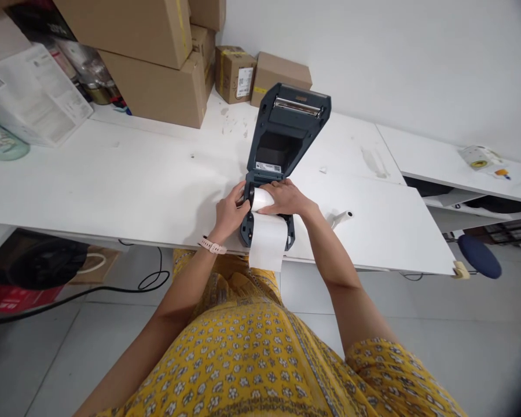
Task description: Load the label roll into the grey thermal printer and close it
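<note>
A dark grey label printer [286, 128] stands at the table's front edge with its lid raised. Inside its base lies a white roll of label paper [261, 198], and a strip of the paper [267, 243] hangs forward over the edge. My right hand [286, 197] is laid over the roll from the right, its thumb against the paper and its fingers curled around the far side. At the printer's left wall, my left hand [232, 213] grips the side beside the roll's end, thumb inside and fingers outside.
Cardboard boxes [156, 87] are stacked at the back left, with smaller ones [282, 72] behind the printer. A small white roll [342, 219] lies to the right on the white table [156, 179]. A black cable [113, 288] runs below the table at left.
</note>
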Demonstrator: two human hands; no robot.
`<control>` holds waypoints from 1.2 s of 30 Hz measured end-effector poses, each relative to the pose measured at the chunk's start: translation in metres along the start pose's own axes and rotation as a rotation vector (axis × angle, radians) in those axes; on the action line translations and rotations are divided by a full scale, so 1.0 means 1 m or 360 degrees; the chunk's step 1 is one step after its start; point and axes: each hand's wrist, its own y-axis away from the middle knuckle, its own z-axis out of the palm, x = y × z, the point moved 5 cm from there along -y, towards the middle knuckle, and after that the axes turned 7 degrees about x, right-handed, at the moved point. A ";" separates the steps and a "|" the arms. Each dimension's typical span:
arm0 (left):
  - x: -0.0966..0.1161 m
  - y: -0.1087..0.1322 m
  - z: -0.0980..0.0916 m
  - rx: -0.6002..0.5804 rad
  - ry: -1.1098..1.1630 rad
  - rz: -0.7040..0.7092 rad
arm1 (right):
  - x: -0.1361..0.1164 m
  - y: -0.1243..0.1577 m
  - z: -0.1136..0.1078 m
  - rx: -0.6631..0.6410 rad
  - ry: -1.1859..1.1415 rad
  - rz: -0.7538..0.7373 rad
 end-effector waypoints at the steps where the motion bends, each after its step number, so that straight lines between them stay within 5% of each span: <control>1: 0.000 0.000 0.000 0.0002 0.0004 -0.0004 | -0.002 0.003 0.000 0.0018 0.0005 0.0002; 7: -0.001 0.001 0.002 -0.0001 0.0090 -0.0008 | -0.040 0.061 -0.002 0.0418 -0.0222 -0.0040; 13: 0.001 0.001 0.001 -0.0004 0.0094 -0.0008 | -0.078 0.116 0.021 0.0452 -0.0406 -0.0034; 36: -0.012 0.001 0.007 0.0077 0.0376 -0.0062 | -0.084 0.131 0.028 0.0575 -0.0275 -0.0046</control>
